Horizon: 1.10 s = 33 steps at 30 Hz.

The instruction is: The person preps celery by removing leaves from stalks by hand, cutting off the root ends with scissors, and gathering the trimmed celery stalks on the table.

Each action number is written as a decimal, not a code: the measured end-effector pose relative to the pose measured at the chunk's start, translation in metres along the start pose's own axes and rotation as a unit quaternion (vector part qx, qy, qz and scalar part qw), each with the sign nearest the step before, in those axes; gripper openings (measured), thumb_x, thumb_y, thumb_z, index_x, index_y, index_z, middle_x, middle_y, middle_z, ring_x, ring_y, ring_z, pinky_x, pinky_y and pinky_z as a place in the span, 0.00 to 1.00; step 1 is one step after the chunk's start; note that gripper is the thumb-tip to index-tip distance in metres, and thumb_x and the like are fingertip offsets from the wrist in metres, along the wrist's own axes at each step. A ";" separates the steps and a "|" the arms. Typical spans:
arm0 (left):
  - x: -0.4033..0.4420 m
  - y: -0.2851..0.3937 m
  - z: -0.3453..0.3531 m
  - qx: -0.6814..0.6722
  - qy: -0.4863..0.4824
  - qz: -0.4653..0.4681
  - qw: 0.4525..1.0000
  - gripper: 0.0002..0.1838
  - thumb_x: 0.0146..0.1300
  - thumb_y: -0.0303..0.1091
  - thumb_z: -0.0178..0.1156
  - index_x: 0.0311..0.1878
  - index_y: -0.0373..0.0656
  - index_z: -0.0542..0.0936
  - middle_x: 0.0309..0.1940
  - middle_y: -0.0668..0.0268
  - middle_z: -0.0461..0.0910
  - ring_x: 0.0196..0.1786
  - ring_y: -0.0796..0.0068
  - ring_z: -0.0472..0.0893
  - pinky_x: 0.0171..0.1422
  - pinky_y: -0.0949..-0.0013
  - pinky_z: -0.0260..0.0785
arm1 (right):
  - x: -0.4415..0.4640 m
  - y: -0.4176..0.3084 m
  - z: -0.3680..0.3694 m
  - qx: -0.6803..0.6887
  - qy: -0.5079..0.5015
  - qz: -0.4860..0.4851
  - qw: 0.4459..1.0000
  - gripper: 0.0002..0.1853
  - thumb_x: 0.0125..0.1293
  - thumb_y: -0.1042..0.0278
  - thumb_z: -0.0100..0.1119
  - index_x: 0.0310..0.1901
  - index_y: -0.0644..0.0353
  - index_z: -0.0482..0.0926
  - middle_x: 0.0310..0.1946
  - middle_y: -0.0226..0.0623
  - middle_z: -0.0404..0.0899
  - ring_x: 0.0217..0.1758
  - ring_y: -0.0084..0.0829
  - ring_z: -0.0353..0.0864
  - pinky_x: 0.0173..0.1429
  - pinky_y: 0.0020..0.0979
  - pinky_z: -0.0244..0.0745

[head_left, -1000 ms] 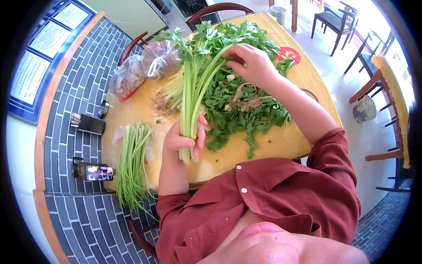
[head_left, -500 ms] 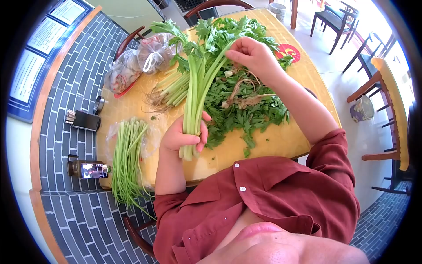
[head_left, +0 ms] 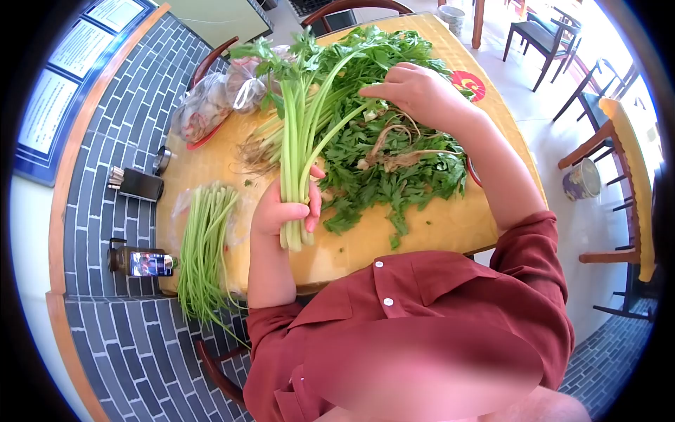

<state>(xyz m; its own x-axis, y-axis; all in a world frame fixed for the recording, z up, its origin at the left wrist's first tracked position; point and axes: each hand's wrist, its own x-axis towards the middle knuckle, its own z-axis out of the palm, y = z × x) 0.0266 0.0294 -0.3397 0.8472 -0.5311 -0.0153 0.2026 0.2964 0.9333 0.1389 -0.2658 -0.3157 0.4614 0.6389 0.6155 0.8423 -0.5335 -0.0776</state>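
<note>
My left hand (head_left: 285,207) is wrapped round the lower stalks of an upright bunch of celery (head_left: 292,141), whose leafy tops lean to the upper left. My right hand (head_left: 415,95) has its fingers pinched at the tip of one stalk that slants out of the bunch. Beneath my right hand, a heap of loose celery leaves (head_left: 394,190) covers the middle of the table, with some roots (head_left: 401,160) on top. Rooted celery stalks (head_left: 264,144) lie behind the held bunch.
Stripped stalks (head_left: 204,246) lie on a plastic bag at the table's left edge. Tied plastic bags (head_left: 200,116) sit at the back left. A phone (head_left: 150,264) and a black holder (head_left: 140,184) stand by the brick wall. Chairs (head_left: 541,42) are on the right.
One stalk has bent away from the held bunch toward my right hand, which has moved slightly right and down. The bunch in my left hand has shifted a little left.
</note>
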 end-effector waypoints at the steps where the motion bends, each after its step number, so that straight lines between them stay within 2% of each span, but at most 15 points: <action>1: 0.001 0.001 0.000 0.012 -0.017 -0.011 1.000 0.31 0.41 0.26 0.61 0.54 0.31 0.66 0.24 0.59 0.76 0.20 0.73 0.76 0.24 0.74 0.70 | -0.001 0.000 0.000 0.001 -0.014 -0.005 1.000 0.17 0.54 0.74 0.55 0.46 0.50 0.79 0.29 0.34 0.72 0.41 0.36 0.74 0.46 0.35 0.73; 5: 0.000 0.001 -0.006 0.051 -0.059 -0.026 0.997 0.32 0.46 0.30 0.64 0.56 0.34 0.66 0.27 0.60 0.77 0.21 0.75 0.77 0.25 0.73 0.71 | -0.002 0.004 0.004 0.009 -0.067 -0.011 0.998 0.09 0.52 0.72 0.56 0.37 0.56 0.78 0.32 0.37 0.71 0.41 0.39 0.72 0.45 0.37 0.72; 6: 0.000 -0.003 -0.008 0.047 -0.073 -0.012 0.996 0.34 0.45 0.31 0.65 0.57 0.34 0.65 0.25 0.59 0.76 0.20 0.74 0.76 0.22 0.74 0.69 | 0.002 0.001 0.002 0.002 -0.086 -0.007 0.996 0.06 0.53 0.72 0.57 0.34 0.59 0.78 0.34 0.37 0.71 0.43 0.40 0.72 0.47 0.38 0.71; 9: -0.001 -0.004 -0.008 0.010 -0.100 -0.010 0.995 0.32 0.46 0.30 0.66 0.55 0.33 0.65 0.27 0.59 0.77 0.21 0.74 0.78 0.24 0.74 0.70 | 0.001 -0.003 0.006 -0.016 -0.061 -0.005 0.998 0.05 0.55 0.74 0.57 0.35 0.61 0.76 0.42 0.39 0.73 0.49 0.41 0.72 0.51 0.39 0.70; 13: -0.003 -0.004 -0.011 0.029 -0.085 -0.020 0.996 0.31 0.42 0.27 0.62 0.54 0.33 0.66 0.25 0.58 0.77 0.20 0.73 0.77 0.26 0.71 0.71 | 0.005 -0.010 0.009 0.013 -0.114 0.065 0.991 0.03 0.57 0.76 0.54 0.33 0.64 0.73 0.35 0.43 0.74 0.43 0.44 0.73 0.46 0.38 0.70; 16: -0.004 -0.003 -0.010 0.019 -0.091 -0.012 0.996 0.30 0.43 0.27 0.61 0.53 0.33 0.66 0.24 0.58 0.76 0.20 0.74 0.76 0.26 0.71 0.71 | 0.008 -0.017 0.006 -0.008 -0.102 0.052 0.993 0.03 0.59 0.75 0.51 0.32 0.65 0.72 0.33 0.45 0.74 0.39 0.44 0.73 0.43 0.37 0.69; 19: -0.003 -0.006 -0.012 0.030 -0.091 -0.010 0.995 0.30 0.43 0.26 0.61 0.53 0.32 0.66 0.24 0.58 0.76 0.19 0.74 0.76 0.26 0.71 0.71 | 0.002 0.006 0.022 -0.021 -0.028 0.153 0.988 0.05 0.60 0.73 0.49 0.33 0.65 0.72 0.31 0.44 0.74 0.35 0.43 0.74 0.41 0.37 0.69; 20: -0.004 -0.005 -0.011 0.015 -0.093 -0.005 0.996 0.30 0.43 0.26 0.61 0.53 0.32 0.66 0.24 0.58 0.76 0.19 0.74 0.76 0.25 0.71 0.70 | 0.000 0.018 0.022 -0.026 -0.012 0.222 0.975 0.07 0.61 0.70 0.47 0.33 0.65 0.72 0.29 0.44 0.74 0.32 0.41 0.74 0.40 0.37 0.70; 21: -0.006 -0.003 -0.010 0.000 -0.095 0.000 0.995 0.30 0.43 0.26 0.61 0.53 0.32 0.66 0.24 0.58 0.76 0.19 0.74 0.76 0.24 0.72 0.70 | 0.001 0.030 0.019 0.007 -0.030 0.342 0.939 0.08 0.61 0.69 0.49 0.36 0.63 0.75 0.29 0.43 0.77 0.32 0.37 0.75 0.40 0.37 0.70; 23: -0.006 -0.001 -0.008 -0.034 -0.100 0.011 0.994 0.30 0.43 0.26 0.62 0.53 0.32 0.66 0.24 0.58 0.76 0.19 0.74 0.75 0.23 0.73 0.69 | -0.008 0.045 0.012 0.093 -0.038 0.341 0.935 0.12 0.61 0.66 0.53 0.42 0.62 0.78 0.35 0.43 0.80 0.36 0.35 0.78 0.44 0.35 0.71; 26: -0.005 -0.002 -0.009 -0.042 -0.115 0.020 0.992 0.31 0.44 0.26 0.62 0.54 0.31 0.65 0.24 0.59 0.76 0.17 0.74 0.75 0.18 0.74 0.67 | -0.013 0.023 -0.004 0.133 -0.111 0.251 0.952 0.18 0.57 0.65 0.58 0.49 0.62 0.77 0.41 0.42 0.81 0.44 0.37 0.80 0.51 0.34 0.72; 27: -0.005 -0.004 -0.011 -0.051 -0.095 0.015 0.994 0.31 0.45 0.26 0.62 0.55 0.31 0.65 0.24 0.58 0.75 0.17 0.74 0.74 0.17 0.74 0.67 | -0.015 0.027 -0.007 0.045 -0.140 0.164 0.975 0.16 0.56 0.64 0.59 0.45 0.61 0.80 0.40 0.43 0.81 0.42 0.41 0.79 0.49 0.36 0.72; 28: -0.004 -0.004 -0.012 -0.052 -0.095 0.031 0.994 0.30 0.46 0.25 0.61 0.55 0.30 0.64 0.24 0.57 0.75 0.16 0.72 0.74 0.16 0.73 0.67 | -0.014 0.036 -0.006 0.059 -0.170 0.185 0.966 0.12 0.54 0.66 0.59 0.38 0.63 0.81 0.35 0.45 0.80 0.39 0.44 0.78 0.47 0.37 0.71; 29: -0.007 0.000 -0.010 -0.071 -0.093 0.022 0.993 0.31 0.45 0.29 0.63 0.54 0.32 0.64 0.24 0.59 0.75 0.17 0.74 0.74 0.18 0.75 0.65 | -0.011 0.026 -0.010 0.057 -0.151 0.234 0.959 0.09 0.53 0.66 0.59 0.32 0.62 0.82 0.30 0.43 0.80 0.36 0.42 0.77 0.44 0.37 0.71; 33: -0.006 -0.004 -0.013 -0.139 -0.091 0.037 0.985 0.31 0.44 0.23 0.63 0.54 0.28 0.63 0.23 0.55 0.75 0.15 0.71 0.73 0.17 0.75 0.66 | -0.010 0.021 -0.023 0.051 -0.224 0.253 0.940 0.10 0.50 0.63 0.65 0.25 0.61 0.80 0.22 0.37 0.78 0.25 0.33 0.76 0.33 0.31 0.71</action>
<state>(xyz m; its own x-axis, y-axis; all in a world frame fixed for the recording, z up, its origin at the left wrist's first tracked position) 0.0270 0.0421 -0.3482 0.7674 -0.6260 0.1386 0.2912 0.5329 0.7945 0.1456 -0.2964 -0.3051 0.8614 0.4999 0.0895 0.4959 -0.7901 -0.3602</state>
